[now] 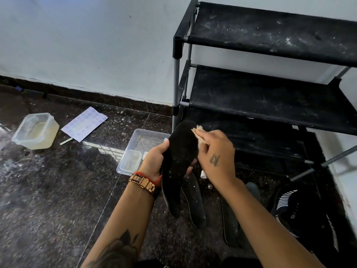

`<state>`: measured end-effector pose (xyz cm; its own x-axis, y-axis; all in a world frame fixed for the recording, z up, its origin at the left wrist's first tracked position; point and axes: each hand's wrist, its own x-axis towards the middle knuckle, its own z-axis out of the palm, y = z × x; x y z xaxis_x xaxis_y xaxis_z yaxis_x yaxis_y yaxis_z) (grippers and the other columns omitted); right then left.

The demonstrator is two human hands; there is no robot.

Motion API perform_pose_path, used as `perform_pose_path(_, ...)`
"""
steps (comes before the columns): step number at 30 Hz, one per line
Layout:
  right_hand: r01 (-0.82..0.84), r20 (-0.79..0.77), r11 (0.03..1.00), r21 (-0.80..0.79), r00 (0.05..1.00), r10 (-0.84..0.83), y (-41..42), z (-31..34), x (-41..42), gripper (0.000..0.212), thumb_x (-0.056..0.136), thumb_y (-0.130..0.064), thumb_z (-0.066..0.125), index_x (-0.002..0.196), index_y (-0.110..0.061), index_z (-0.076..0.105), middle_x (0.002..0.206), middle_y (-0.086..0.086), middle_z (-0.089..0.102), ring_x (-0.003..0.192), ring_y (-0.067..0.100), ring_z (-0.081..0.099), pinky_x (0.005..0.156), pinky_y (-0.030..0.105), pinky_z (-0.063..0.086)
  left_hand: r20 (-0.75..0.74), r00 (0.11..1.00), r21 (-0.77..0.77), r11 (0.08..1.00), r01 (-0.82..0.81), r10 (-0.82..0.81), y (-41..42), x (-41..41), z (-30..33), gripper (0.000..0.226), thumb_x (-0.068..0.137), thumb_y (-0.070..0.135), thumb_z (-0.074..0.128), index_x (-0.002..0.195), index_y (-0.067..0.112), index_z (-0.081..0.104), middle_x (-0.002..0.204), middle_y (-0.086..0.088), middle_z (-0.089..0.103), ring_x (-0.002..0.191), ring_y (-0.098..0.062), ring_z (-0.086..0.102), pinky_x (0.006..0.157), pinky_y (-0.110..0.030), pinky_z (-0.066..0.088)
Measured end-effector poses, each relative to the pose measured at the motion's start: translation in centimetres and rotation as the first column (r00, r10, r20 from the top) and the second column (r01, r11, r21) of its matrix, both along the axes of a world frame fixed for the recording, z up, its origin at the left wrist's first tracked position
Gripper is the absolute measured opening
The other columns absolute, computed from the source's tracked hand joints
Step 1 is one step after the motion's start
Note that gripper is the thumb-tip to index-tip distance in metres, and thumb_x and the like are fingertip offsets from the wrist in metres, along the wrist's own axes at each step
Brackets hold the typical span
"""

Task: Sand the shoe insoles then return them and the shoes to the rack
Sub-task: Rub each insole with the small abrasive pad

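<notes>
Far to our left on the dark floor [48,190] sits a clear tub [35,130] with cloudy liquid, then a printed sheet [85,123] with a small white stick [66,141] beside it, then a clear tray [149,135] with a little box [129,161] inside. Next comes our left hand [155,161], with a gold watch [144,183] on the wrist. Its fingers are wrapped around the middle of the black insole [179,157], holding it up off the floor. Our right hand [216,151] pinches a small tan piece of sandpaper [199,133] against the top end of the insole. To rub well, we think we should hold the insole tight so it does not bend, press the paper flat, and go over the whole face evenly. Two more insoles [195,202] lie on the floor below. On the right stands the dusty black rack [270,97], and a black shoe [301,213] rests by its foot.
</notes>
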<state>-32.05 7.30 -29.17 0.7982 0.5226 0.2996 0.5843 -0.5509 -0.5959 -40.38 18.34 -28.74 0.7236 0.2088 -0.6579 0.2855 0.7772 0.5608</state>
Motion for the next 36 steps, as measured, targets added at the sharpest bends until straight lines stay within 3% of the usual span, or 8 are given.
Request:
perform_pose_path(5, -0.307, 0.027, 0.949, -0.07, 0.95, 0.31, 1.6, -0.6, -3.1, 0.042, 0.093, -0.029, 0.034, 0.125, -0.016, 0.059, 0.099, 0.006, 0.054, 0.096, 0.022, 0.054, 0.081, 0.028, 0.048, 0.085, 0.995, 0.032, 0.998, -0.051, 0.048, -0.3, 0.2, -0.2, 0.044, 0.099, 0.039, 0.031, 0.104, 0.008, 0.062, 0.094, -0.011, 0.063, 0.081, -0.02, 0.063, 0.081, -0.029, 0.05)
perform_pose_path(10, -0.186, 0.055, 0.979, -0.088, 0.98, 0.192, 1.1, -1.0, -1.0, 0.036, 0.094, -0.02, 0.043, 0.126, -0.022, 0.058, 0.097, 0.006, 0.052, 0.097, 0.021, 0.047, 0.081, 0.023, 0.038, 0.04, 0.999, 0.016, 1.0, 0.023, -0.024, -0.7, 0.2, 0.1, 0.056, 0.096, 0.048, 0.03, 0.085, 0.014, 0.073, 0.086, -0.01, 0.065, 0.07, -0.022, 0.062, 0.064, -0.031, 0.053)
perform_pose_path(16, 0.043, 0.018, 0.996, -0.073, 0.999, -0.042, -0.1, -0.7, 1.1, 0.048, 0.087, 0.003, 0.046, 0.132, -0.014, 0.052, 0.101, 0.008, 0.052, 0.098, 0.018, 0.049, 0.069, 0.007, 0.029, 0.01, 0.997, -0.004, 0.997, 0.082, -0.082, -0.5, 0.0, 0.5, 0.051, 0.097, 0.049, 0.029, 0.094, 0.01, 0.061, 0.079, -0.016, 0.07, 0.07, -0.027, 0.064, 0.059, -0.033, 0.053)
perform_pose_path(19, -0.113, 0.093, 0.993, -0.026, 0.989, 0.115, 1.0, 0.3, -1.0, 0.047, 0.086, -0.001, 0.045, 0.129, -0.015, 0.056, 0.102, 0.01, 0.053, 0.097, 0.022, 0.05, 0.08, 0.017, 0.037, 0.052, 0.997, -0.002, 0.998, 0.059, -0.059, -0.5, 0.1, 0.4, 0.051, 0.098, 0.044, 0.031, 0.086, 0.011, 0.068, 0.071, -0.011, 0.07, 0.058, -0.022, 0.066, 0.054, -0.03, 0.055)
perform_pose_path(22, -0.268, 0.071, 0.961, -0.065, 0.96, 0.272, 1.6, -0.4, -2.2, 0.04, 0.092, -0.018, 0.044, 0.131, -0.015, 0.054, 0.103, 0.009, 0.052, 0.101, 0.025, 0.048, 0.083, 0.029, 0.045, 0.112, 0.994, 0.0, 1.0, 0.012, -0.012, -0.7, 0.1, 0.2, 0.045, 0.1, 0.039, 0.031, 0.1, 0.012, 0.067, 0.087, -0.01, 0.069, 0.069, -0.019, 0.069, 0.063, -0.028, 0.057)
perform_pose_path(27, -0.091, 0.036, 0.987, -0.135, 0.995, 0.097, 0.6, -1.6, 0.4, 0.042, 0.096, -0.01, 0.038, 0.137, -0.016, 0.045, 0.111, 0.009, 0.049, 0.108, 0.024, 0.044, 0.085, 0.025, 0.04, 0.02, 0.998, -0.002, 0.998, 0.063, -0.063, -0.3, -0.1, 0.1, 0.039, 0.099, 0.043, 0.031, 0.11, 0.019, 0.059, 0.098, -0.014, 0.064, 0.081, -0.028, 0.061, 0.062, -0.039, 0.055)
perform_pose_path(31, 0.08, -0.008, 0.993, -0.091, 0.997, -0.081, -0.3, -1.2, 1.3, 0.044, 0.089, -0.001, 0.044, 0.132, -0.009, 0.051, 0.099, 0.007, 0.049, 0.092, 0.02, 0.051, 0.072, 0.021, 0.041, 0.036, 0.998, 0.013, 0.998, 0.055, -0.055, -0.1, 0.0, -0.2, 0.035, 0.097, 0.042, 0.033, 0.11, 0.022, 0.059, 0.098, -0.017, 0.067, 0.08, -0.032, 0.065, 0.071, -0.043, 0.05)
perform_pose_path(36, -0.157, 0.06, 0.988, -0.01, 0.986, 0.157, 1.6, -0.6, -1.6, 0.032, 0.089, -0.016, 0.05, 0.118, -0.011, 0.063, 0.093, 0.008, 0.057, 0.083, 0.021, 0.057, 0.071, 0.024, 0.042, 0.101, 0.995, 0.038, 0.999, 0.003, -0.007, -0.2, 0.3, -0.2, 0.045, 0.095, 0.038, 0.039, 0.082, 0.012, 0.074, 0.076, -0.009, 0.07, 0.061, -0.019, 0.067, 0.061, -0.028, 0.056)
